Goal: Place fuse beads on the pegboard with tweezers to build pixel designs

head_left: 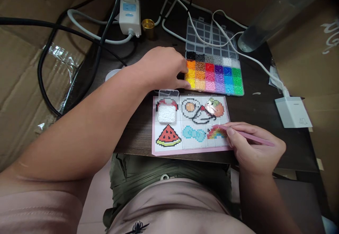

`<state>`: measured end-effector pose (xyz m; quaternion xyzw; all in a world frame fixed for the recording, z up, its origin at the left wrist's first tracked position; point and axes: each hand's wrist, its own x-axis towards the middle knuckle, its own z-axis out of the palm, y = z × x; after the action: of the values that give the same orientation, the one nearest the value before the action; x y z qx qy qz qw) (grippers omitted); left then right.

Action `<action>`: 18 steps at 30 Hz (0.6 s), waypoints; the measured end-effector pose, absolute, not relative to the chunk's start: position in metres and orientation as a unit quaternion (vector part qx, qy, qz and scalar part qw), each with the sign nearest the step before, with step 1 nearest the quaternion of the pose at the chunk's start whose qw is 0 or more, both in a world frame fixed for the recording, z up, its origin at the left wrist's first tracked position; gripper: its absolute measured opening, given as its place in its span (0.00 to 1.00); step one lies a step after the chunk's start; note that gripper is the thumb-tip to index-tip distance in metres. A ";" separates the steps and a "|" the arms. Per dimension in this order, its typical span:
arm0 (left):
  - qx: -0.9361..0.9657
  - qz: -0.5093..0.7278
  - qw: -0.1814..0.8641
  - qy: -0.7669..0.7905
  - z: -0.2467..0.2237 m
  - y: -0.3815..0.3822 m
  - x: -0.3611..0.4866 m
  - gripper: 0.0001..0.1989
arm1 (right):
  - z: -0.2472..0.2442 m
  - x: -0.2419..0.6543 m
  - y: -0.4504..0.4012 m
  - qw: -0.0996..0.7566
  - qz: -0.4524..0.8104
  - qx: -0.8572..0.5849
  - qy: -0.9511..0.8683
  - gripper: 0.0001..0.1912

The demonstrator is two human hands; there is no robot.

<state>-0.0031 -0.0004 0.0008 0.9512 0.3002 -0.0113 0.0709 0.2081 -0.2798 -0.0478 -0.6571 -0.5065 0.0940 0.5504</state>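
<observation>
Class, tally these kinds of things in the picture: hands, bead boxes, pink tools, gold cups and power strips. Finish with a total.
Hands: 2 (left hand, right hand)
Bead boxes: 2 (large box, small box)
Pink tool: 1
Gold cup: 1
Power strip: 1
Total: 7

Dark wood-grain table (137,131); brown cardboard (21,68) on both sides; pale pinkish floor (96,198) below; soft light.

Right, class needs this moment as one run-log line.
left hand: touching bead box | right hand: holding pink tweezers over pattern sheet | small open box: on sheet
</observation>
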 end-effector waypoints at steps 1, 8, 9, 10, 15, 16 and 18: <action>0.950 -0.018 0.067 0.306 0.002 -0.002 -0.002 0.31 | -0.048 0.208 -0.280 0.550 0.094 -0.659 -0.504 0.07; 0.950 0.000 0.081 0.301 0.001 0.000 -0.003 0.31 | -0.051 0.209 -0.282 0.542 0.088 -0.679 -0.488 0.04; 0.949 0.000 0.087 0.304 0.001 0.000 -0.003 0.31 | -0.051 0.209 -0.282 0.543 0.088 -0.677 -0.489 0.04; 0.948 -0.002 0.091 0.306 0.001 0.000 -0.003 0.31 | -0.051 0.209 -0.282 0.544 0.089 -0.675 -0.490 0.05; 0.949 -0.014 0.075 0.306 0.005 -0.002 -0.001 0.31 | -0.049 0.208 -0.281 0.550 0.091 -0.664 -0.497 0.07; 0.949 -0.015 0.072 0.306 0.005 -0.003 0.000 0.31 | -0.049 0.208 -0.281 0.551 0.091 -0.664 -0.497 0.08; 0.950 -0.017 0.068 0.304 0.005 -0.003 0.000 0.32 | -0.049 0.208 -0.281 0.551 0.091 -0.666 -0.494 0.08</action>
<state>-0.0001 -0.0030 0.0050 0.9503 0.3035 -0.0168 0.0678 0.2082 -0.2810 -0.0490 -0.6662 -0.4940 0.0907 0.5513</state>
